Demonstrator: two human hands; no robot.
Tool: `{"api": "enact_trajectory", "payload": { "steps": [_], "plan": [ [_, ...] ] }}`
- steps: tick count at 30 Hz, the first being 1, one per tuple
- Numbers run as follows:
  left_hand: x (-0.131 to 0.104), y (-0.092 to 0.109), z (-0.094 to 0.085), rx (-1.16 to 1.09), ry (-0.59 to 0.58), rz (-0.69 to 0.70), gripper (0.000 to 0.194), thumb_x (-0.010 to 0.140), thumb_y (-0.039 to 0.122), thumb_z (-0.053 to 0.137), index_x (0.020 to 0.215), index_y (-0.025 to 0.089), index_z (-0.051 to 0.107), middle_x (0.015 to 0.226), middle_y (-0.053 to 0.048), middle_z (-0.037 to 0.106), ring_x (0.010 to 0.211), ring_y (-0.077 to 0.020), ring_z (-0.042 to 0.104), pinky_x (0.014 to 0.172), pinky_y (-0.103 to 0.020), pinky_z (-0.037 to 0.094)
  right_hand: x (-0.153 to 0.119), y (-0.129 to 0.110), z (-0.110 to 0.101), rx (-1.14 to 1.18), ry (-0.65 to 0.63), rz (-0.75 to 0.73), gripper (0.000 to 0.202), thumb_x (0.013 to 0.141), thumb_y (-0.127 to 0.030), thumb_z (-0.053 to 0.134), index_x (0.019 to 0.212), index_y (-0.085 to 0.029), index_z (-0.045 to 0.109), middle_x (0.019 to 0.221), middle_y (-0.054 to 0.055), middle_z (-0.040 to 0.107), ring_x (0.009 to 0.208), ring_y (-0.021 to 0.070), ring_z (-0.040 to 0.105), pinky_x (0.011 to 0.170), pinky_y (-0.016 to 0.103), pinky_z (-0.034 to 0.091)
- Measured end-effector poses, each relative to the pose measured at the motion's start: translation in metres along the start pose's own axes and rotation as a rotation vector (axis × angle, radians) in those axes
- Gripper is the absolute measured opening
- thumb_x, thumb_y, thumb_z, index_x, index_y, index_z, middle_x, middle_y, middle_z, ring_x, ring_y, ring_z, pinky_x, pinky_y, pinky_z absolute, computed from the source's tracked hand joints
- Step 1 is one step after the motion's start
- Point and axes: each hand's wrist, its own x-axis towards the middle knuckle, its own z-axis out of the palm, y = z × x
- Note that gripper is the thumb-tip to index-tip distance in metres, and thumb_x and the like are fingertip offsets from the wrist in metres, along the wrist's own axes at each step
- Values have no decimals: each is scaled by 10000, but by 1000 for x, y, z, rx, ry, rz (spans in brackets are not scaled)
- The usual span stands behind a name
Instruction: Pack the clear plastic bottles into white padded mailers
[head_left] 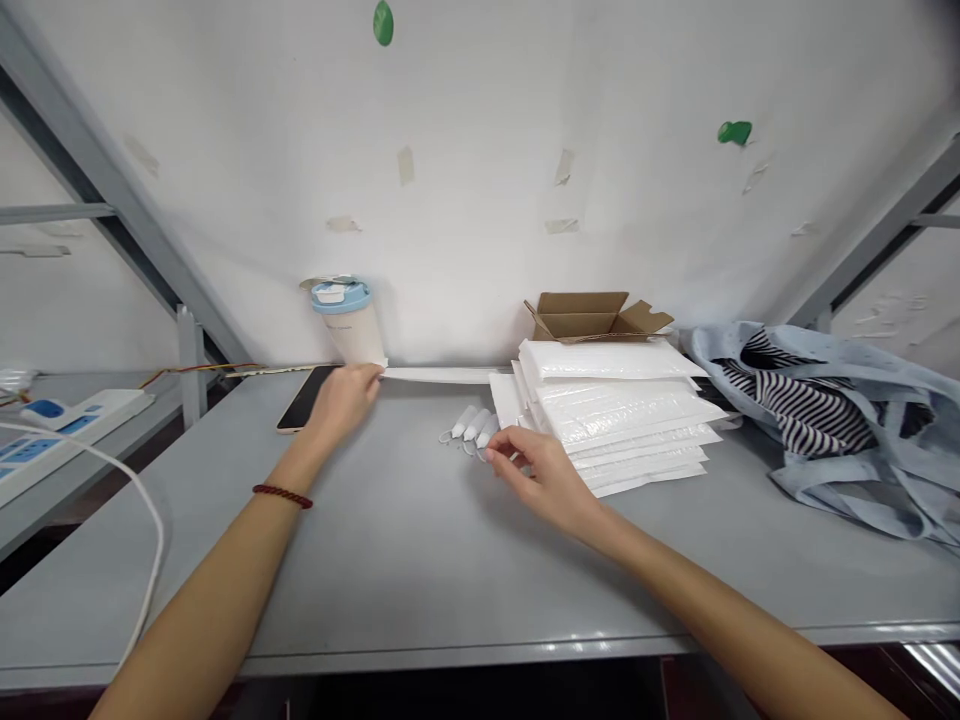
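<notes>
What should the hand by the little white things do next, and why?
Probably close the right hand on one of the small white pieces. Its fingertips already rest right beside them, just in front of the stack of white padded envelopes, and it holds nothing yet. The left hand is busy at the end of a long white strip near the cup.

Two bare forearms and hands, no sleeves showing. The left hand (341, 398) has a thin dark red beaded bracelet (283, 494) around its wrist. The right hand (541, 478) wears nothing: no ring, watch or glove is seen on it.
</notes>
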Motion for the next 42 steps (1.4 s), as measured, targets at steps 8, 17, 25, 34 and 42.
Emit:
{"api": "enact_trajectory", "payload": {
  "steps": [8,17,25,34,42],
  "plan": [
    [-12,-14,-44,-440,703,-128,166,761,136,513,809,157,670,876,-32,697,837,-179,621,833,-319,484,4,5,-5,-168,214,-131,226,904,-358,438,1066,-219,515,1144,101,541,957,198,564,783,353,494],
    [-10,10,-54,-1283,696,-169,48,631,129,684,657,136,643,787,-19,693,782,-148,626,801,-329,500,-3,5,1,-189,67,-127,583,900,-473,451,1407,-227,303,1445,134,338,1323,274,329,1060,504,328],
    [-25,38,-52,-1527,235,-72,90,638,149,659,559,185,682,768,-41,697,1011,-269,616,877,-393,479,0,8,5,236,-16,172,731,782,-406,642,1401,-222,300,1294,131,498,1036,241,580,886,453,471],
    [-22,28,-47,-1311,-371,-509,296,652,269,717,943,215,732,894,-60,733,801,-191,663,645,-260,503,5,-1,-8,341,-225,200,370,829,-208,521,1197,-216,560,907,24,649,785,159,603,701,322,462],
    [-30,30,-45,-1248,-897,-339,169,606,204,716,773,177,727,753,-66,722,663,-210,668,564,-274,508,-5,5,7,-310,-104,27,416,859,-240,424,1255,-125,486,1092,140,584,978,246,545,837,406,427]
  ]
}}
